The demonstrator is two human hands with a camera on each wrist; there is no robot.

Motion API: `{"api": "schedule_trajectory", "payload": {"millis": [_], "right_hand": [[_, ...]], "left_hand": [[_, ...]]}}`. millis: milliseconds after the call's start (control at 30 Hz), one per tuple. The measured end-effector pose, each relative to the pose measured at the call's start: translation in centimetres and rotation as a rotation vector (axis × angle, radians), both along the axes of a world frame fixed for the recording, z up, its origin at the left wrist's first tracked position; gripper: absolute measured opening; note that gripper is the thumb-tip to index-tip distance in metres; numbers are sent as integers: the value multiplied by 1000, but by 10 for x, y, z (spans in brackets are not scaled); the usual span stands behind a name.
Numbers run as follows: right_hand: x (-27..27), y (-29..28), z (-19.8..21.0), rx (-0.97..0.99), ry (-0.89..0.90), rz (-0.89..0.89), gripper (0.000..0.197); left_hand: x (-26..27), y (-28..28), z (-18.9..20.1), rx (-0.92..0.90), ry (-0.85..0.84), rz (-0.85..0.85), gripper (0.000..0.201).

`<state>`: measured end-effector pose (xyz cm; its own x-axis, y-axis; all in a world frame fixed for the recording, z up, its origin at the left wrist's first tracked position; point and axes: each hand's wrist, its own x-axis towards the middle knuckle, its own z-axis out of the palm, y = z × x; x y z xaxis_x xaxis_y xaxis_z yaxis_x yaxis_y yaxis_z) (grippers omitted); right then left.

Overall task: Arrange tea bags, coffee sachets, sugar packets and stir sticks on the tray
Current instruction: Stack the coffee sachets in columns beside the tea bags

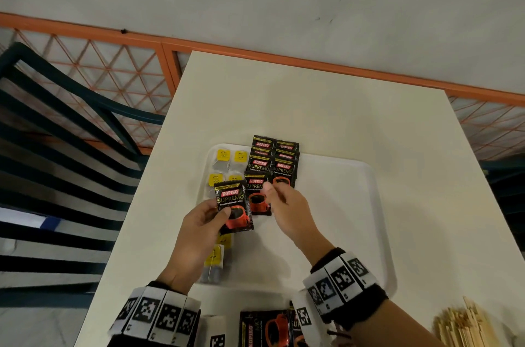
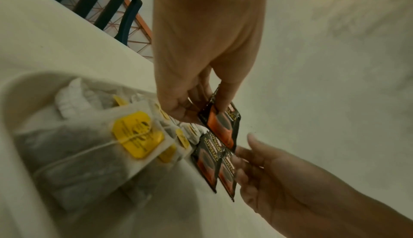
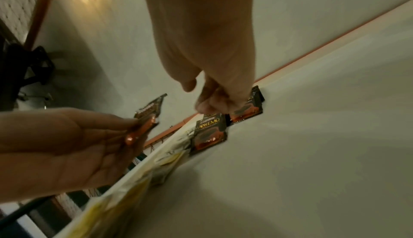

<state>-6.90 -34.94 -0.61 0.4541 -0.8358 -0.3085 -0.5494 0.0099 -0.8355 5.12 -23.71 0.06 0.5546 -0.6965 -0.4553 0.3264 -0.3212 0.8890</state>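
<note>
A white tray (image 1: 377,204) lies on the white table (image 1: 312,96). Tea bags (image 1: 227,159) with yellow tags fill its left side, also close up in the left wrist view (image 2: 136,134). Black coffee sachets (image 1: 272,159) lie in overlapping rows at the tray's far middle. My left hand (image 1: 221,213) pinches one coffee sachet (image 1: 234,204) above the tea bags, thumb on its front (image 2: 223,127). My right hand (image 1: 277,196) hovers beside the nearest lying sachet (image 1: 257,202). Its loosely bent fingers (image 3: 208,104) touch that sachet's top right edge, with the thumb apart.
More coffee sachets (image 1: 264,326) lie on the table in front of the tray, between my wrists. A heap of wooden stir sticks (image 1: 466,326) sits at the near right. The tray's right half is bare. A dark slatted chair (image 1: 56,148) stands left of the table.
</note>
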Motion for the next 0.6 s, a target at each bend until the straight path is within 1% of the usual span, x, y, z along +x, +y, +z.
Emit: {"api": "schedule_trajectory", "payload": {"millis": [67, 133, 200, 300, 367, 433, 500, 600], "right_hand": [[-5, 10, 7, 131, -98, 91, 25], [-11, 15, 9, 147, -120, 140, 17], [-16, 12, 7, 144, -115, 132, 13], [-25, 1, 3, 184, -137, 23, 5], [-32, -11, -1, 197, -140, -77, 9], [-39, -24, -5, 177, -75, -126, 7], [-42, -36, -12, 156, -22, -175, 14], [-40, -45, -20, 120, 39, -228, 16]], "left_hand": [[-3, -3, 0, 1, -17, -21, 21], [-6, -6, 0, 9, -52, -63, 24], [-11, -7, 1, 22, -79, -119, 24], [-16, -5, 4, 21, -103, -163, 21], [-15, 0, 5, 26, -135, -173, 22], [-12, 9, 6, 45, -149, -187, 21], [-9, 19, 5, 60, -157, -210, 18], [-12, 37, 6, 68, -140, -252, 15]]}}
